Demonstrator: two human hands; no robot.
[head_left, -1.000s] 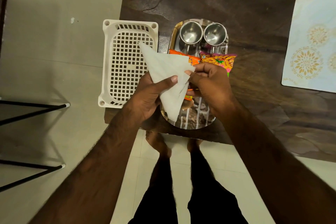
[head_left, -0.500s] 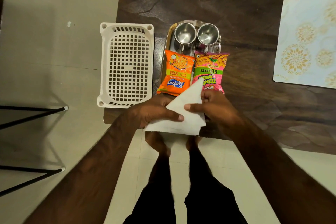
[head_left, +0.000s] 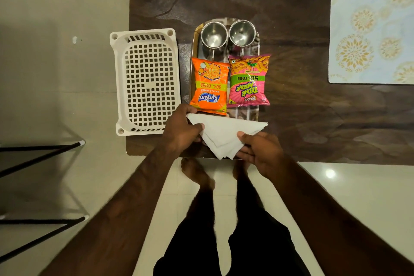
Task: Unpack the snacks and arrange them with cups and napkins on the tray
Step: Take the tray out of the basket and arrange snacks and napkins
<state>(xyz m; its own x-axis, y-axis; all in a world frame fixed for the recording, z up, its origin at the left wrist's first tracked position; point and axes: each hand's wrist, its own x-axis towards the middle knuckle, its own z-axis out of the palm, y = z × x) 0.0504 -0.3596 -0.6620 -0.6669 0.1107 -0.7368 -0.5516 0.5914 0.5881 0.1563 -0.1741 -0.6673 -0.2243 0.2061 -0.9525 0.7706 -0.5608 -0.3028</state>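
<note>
Over the near end of the tray [head_left: 194, 56], both hands pinch a folded white napkin [head_left: 224, 135]: left hand [head_left: 181, 129] at its left corner, right hand [head_left: 261, 152] underneath; two snack packets [head_left: 210, 85] and two steel cups [head_left: 214, 34] lie beyond.

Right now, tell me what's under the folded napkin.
The tray's near end lies under the napkin; both hands hold it. Anything else beneath is covered.
</note>
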